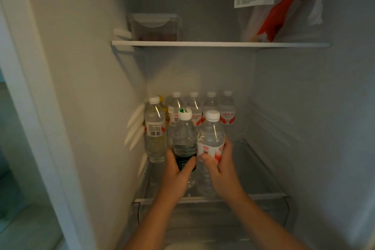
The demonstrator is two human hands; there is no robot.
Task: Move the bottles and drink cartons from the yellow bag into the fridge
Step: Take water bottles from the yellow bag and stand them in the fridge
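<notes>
Both my arms reach into the open fridge over its lower glass shelf (259,170). My left hand (178,170) grips a clear bottle with a black label (184,138) and a green-marked white cap. My right hand (220,162) grips a clear water bottle with a red and white label (212,138). The two bottles stand upright and touch side by side. Behind them is a row of several red-labelled water bottles (227,113). A taller clear bottle (155,130) stands at the left, with a yellow-capped bottle (161,99) behind it. The yellow bag is out of view.
An upper shelf (221,43) holds a clear lidded box (155,26) at the left and a plastic bag with a red item and a paper receipt (278,12) at the right. The fridge's left wall (87,87) and right wall (324,128) close in. A drawer sits below.
</notes>
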